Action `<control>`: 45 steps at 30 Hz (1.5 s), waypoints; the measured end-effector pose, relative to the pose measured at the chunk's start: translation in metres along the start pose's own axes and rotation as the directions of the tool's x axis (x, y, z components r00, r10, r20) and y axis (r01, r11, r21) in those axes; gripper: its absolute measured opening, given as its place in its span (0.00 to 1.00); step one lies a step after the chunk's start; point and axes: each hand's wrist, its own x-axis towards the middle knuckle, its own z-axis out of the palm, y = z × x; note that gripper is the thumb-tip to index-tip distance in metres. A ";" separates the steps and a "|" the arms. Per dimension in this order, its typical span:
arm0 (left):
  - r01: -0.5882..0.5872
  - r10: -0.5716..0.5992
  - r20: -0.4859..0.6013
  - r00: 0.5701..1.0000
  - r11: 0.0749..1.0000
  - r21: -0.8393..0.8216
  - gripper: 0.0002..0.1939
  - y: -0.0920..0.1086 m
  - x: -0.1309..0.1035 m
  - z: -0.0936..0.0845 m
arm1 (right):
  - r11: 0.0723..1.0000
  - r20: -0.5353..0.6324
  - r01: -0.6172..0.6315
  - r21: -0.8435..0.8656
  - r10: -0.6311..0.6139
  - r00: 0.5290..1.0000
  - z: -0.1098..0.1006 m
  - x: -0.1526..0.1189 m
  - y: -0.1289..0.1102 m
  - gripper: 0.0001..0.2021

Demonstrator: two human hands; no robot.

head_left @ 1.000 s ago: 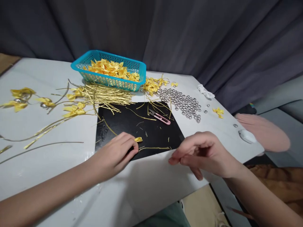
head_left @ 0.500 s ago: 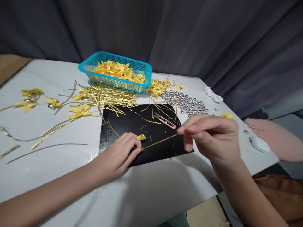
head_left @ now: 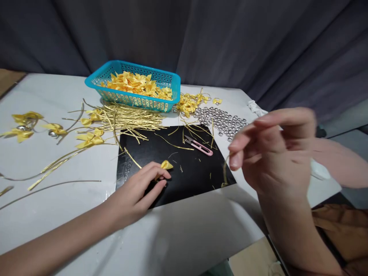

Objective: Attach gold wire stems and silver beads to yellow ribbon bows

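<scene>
My left hand (head_left: 143, 184) rests over the black mat (head_left: 189, 180), its fingers curled round the lower part of a yellow ribbon flower (head_left: 166, 165) whose tip sticks out above them. Raised above the mat's right edge, my right hand (head_left: 276, 153) pinches a thin gold strand (head_left: 225, 172) that hangs down from the fingertips. Pink-handled snips (head_left: 201, 147) lie on the mat, with loose gold strands and small clippings around them.
Behind the mat stands a blue basket (head_left: 132, 96) of yellow ribbon flowers. Gold cords (head_left: 132, 117) lie before it. Silver beads (head_left: 221, 120) and ribbon flowers (head_left: 189, 103) lie right of it. More flowers (head_left: 90, 138) with cords are at the left.
My right hand has lifted and moved right, and the gold strand that stretched between both hands now dangles from it alone. My left hand has shifted slightly left with the flower.
</scene>
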 end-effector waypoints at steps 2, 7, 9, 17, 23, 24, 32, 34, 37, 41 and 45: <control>0.039 -0.044 -0.055 0.998 0.995 -0.090 0.10 0.004 0.002 0.001 | 0.991 0.020 -0.125 0.048 0.124 0.992 0.004 -0.002 0.007 0.03; -0.015 -0.014 -0.118 0.993 0.969 -0.246 0.14 0.018 0.014 0.010 | 0.866 0.098 -0.479 0.142 0.469 0.878 0.020 -0.008 0.017 0.06; -0.100 0.077 -0.106 0.991 0.966 -0.240 0.11 0.020 0.016 0.012 | 0.823 0.140 -0.550 0.143 0.533 0.834 0.025 -0.010 0.018 0.06; -0.147 0.130 -0.094 0.987 0.970 -0.192 0.11 0.009 0.004 0.004 | 0.933 -0.086 -0.359 0.027 0.360 0.929 0.003 0.005 0.026 0.08; -0.027 0.005 -0.087 0.996 0.968 -0.249 0.11 0.008 0.007 0.001 | 0.992 -0.201 -0.075 -0.106 0.052 0.978 -0.021 0.013 0.022 0.06; -0.002 -0.022 -0.084 0.996 0.962 -0.274 0.11 0.008 0.008 0.001 | 0.989 -0.218 -0.059 -0.133 0.029 0.976 -0.023 0.014 0.022 0.06; 0.216 -0.270 0.019 0.963 0.722 -0.658 0.13 0.008 0.006 0.004 | 0.907 0.061 -0.361 -0.218 0.382 0.922 -0.001 -0.004 0.034 0.07; 0.239 -0.309 0.034 0.951 0.657 -0.715 0.16 0.007 0.006 0.004 | 0.896 0.135 -0.398 -0.199 0.427 0.894 0.009 -0.010 0.036 0.05; 0.271 -0.336 0.074 0.939 0.588 -0.762 0.15 0.007 0.008 0.003 | 0.861 0.283 -0.472 -0.190 0.508 0.813 0.016 -0.014 0.038 0.05; 0.299 -0.366 0.101 0.925 0.537 -0.789 0.16 0.007 0.013 0.002 | 0.755 0.341 -0.614 -0.229 0.653 0.676 0.015 -0.013 0.040 0.08; 0.296 -0.397 0.069 0.915 0.548 -0.782 0.20 0.005 0.015 0.002 | 0.665 0.334 -0.687 -0.293 0.744 0.578 0.013 -0.010 0.041 0.10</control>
